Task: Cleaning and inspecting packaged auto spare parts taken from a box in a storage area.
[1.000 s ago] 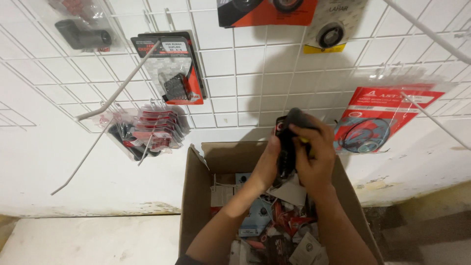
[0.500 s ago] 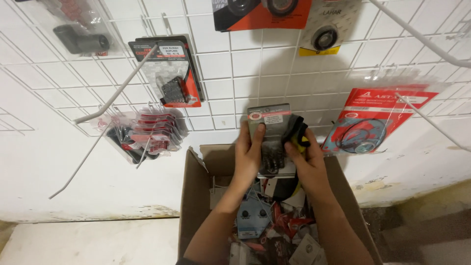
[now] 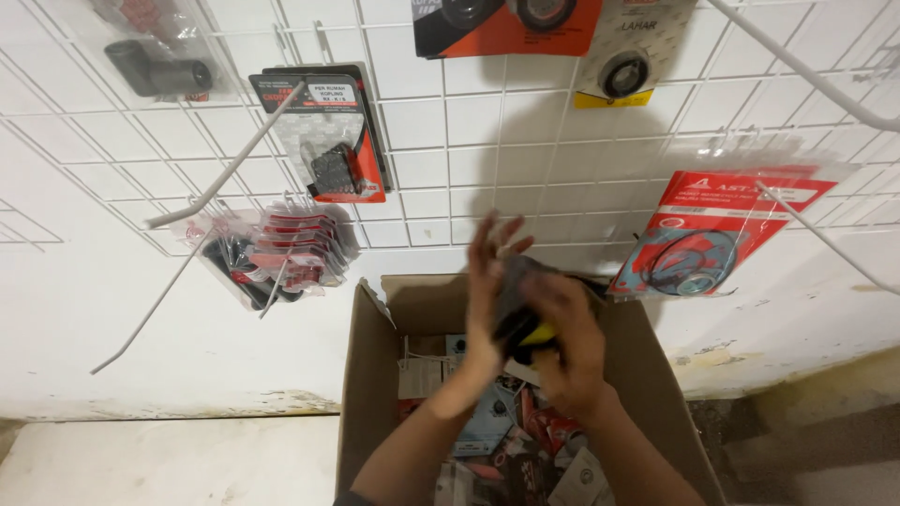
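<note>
Since half a second ago my hands have dropped the pack (image 3: 521, 314) from upright to low over the box (image 3: 370, 375). Head view: right hand (image 3: 572, 361) clamps it; left hand (image 3: 487, 281) lies flat against it, fingers spread. I judge I'm sorting stock; next needs a free hook (image 3: 225, 173). Motion blur hides the pack's contents.
</note>
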